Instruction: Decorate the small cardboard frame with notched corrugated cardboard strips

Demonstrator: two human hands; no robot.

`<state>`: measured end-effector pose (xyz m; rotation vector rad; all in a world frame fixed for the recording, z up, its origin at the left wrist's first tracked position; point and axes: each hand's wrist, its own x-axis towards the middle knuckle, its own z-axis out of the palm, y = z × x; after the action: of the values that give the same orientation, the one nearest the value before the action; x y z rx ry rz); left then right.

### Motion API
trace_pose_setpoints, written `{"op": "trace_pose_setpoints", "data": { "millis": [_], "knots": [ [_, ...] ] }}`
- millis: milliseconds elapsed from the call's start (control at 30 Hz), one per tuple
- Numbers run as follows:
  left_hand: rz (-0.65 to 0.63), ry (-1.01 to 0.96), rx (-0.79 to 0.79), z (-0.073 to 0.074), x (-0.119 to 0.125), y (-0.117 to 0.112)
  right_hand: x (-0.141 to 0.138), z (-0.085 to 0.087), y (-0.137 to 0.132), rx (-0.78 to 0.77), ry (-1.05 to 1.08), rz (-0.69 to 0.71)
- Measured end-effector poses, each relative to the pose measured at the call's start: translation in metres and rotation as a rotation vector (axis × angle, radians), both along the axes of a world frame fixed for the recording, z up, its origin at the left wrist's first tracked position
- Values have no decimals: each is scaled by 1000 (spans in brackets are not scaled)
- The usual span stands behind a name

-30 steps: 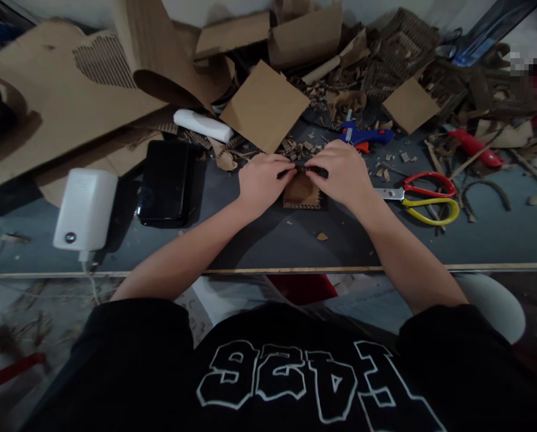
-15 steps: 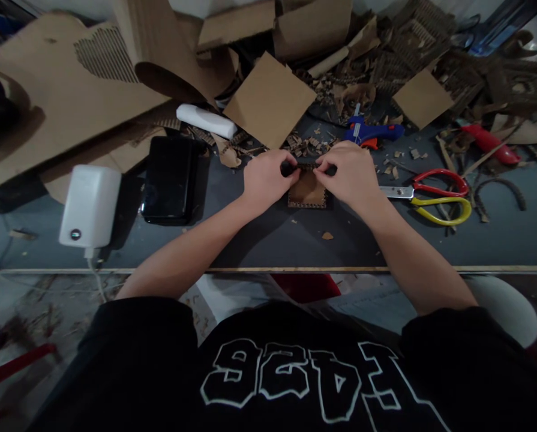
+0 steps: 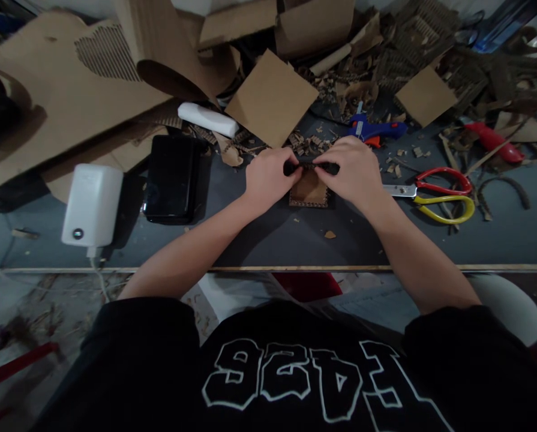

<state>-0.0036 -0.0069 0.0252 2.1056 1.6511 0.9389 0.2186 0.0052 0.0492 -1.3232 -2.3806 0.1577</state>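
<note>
A small square cardboard piece (image 3: 308,188), edged with corrugated strips, lies on the dark table between my hands. My left hand (image 3: 270,177) pinches a corrugated cardboard strip (image 3: 306,165) at the piece's far edge, near its left end. At the right end of that same strip, my right hand (image 3: 351,171) has thumb and forefinger closed together. Fingertips hide both ends of the strip. Right of my right hand lie scissors (image 3: 446,195) with one red and one yellow handle. Beyond it rests a blue glue gun (image 3: 376,128).
A flat cardboard square (image 3: 272,99) and many scraps lie at the back. On the left are a black box-shaped device (image 3: 169,177), a white charger-like block (image 3: 92,204) with a cable, and a white stick-like roll (image 3: 207,119). The table's front edge (image 3: 268,269) runs before me.
My right hand's fingers have shifted slightly left along the strip, with the hand a little flatter. The whole view has moved slightly; the cardboard piece stays in place.
</note>
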Motion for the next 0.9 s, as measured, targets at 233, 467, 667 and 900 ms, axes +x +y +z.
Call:
{"op": "trace_pose_setpoints", "data": {
  "millis": [233, 467, 667, 900],
  "knots": [
    [-63, -39, 58, -9, -4, 7, -1, 0, 0, 13, -2, 35],
    [-137, -70, 89, -9, -8, 11, -3, 7, -5, -3, 3, 13],
    [-242, -303, 181, -12, -11, 14, -6, 11, -10, -84, 273, -8],
    [-323, -775, 36, -9, 1, 9, -19, 14, -10, -424, 702, -6]
  ]
}}
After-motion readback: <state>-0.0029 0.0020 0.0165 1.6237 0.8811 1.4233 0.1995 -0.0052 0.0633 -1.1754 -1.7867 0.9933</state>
